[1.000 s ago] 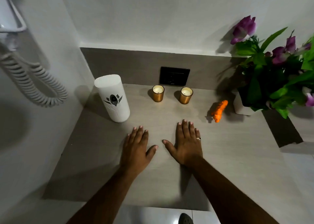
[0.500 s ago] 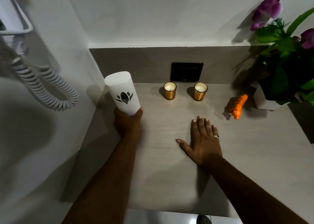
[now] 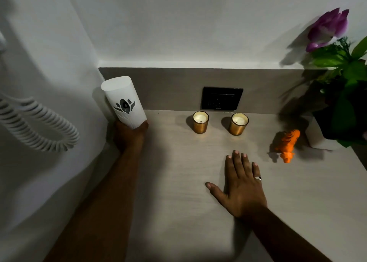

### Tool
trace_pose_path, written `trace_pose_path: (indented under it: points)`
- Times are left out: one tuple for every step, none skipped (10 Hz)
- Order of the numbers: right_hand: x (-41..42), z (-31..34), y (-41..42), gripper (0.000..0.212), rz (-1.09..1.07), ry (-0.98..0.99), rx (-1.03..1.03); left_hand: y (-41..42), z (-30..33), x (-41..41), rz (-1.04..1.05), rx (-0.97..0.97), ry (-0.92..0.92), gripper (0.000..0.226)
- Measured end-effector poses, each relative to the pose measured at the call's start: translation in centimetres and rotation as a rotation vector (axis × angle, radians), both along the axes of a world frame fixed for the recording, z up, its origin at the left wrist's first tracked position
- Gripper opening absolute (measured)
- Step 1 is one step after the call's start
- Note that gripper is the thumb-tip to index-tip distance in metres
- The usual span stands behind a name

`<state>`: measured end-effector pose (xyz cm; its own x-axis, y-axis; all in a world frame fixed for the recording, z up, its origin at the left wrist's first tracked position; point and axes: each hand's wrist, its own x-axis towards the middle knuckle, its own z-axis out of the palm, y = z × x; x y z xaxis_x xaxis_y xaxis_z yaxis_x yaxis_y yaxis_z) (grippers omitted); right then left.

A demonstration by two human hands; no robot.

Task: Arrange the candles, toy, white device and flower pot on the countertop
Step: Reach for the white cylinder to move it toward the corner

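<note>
My left hand grips the base of the white device, a tall white cylinder with a black flower logo, tilted left against the wall in the back left corner. Two gold candles stand side by side near the backsplash. My right hand lies flat and open on the countertop, a ring on one finger. An orange toy lies to its upper right, beside the white flower pot with purple flowers at the right edge.
A black wall socket sits on the backsplash behind the candles. A coiled white cord hangs on the left wall. The plant's leaves overhang the counter's right end.
My left hand left the counter, took hold of the white device and carried it back and left toward the wall corner. My right hand stayed flat on the counter.
</note>
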<state>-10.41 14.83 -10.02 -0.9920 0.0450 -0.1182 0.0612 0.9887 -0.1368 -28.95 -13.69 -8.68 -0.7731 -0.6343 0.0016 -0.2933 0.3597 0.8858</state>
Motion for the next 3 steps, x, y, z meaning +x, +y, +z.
trace_pose_path:
  points:
    - [-0.1, 0.2, 0.0, 0.107, -0.001, -0.007, 0.006, 0.0, 0.2, 0.0, 0.004, -0.026, -0.004, 0.096]
    - [0.0, 0.2, -0.2, 0.107, 0.001, -0.006, 0.004, 0.1, 0.1, 0.8, -0.033, -0.042, 0.015, 0.093]
    - [-0.1, 0.7, -0.2, 0.107, -0.004, -0.016, -0.018, 1.2, 0.2, 3.9, -0.070, -0.174, -0.034, 0.087]
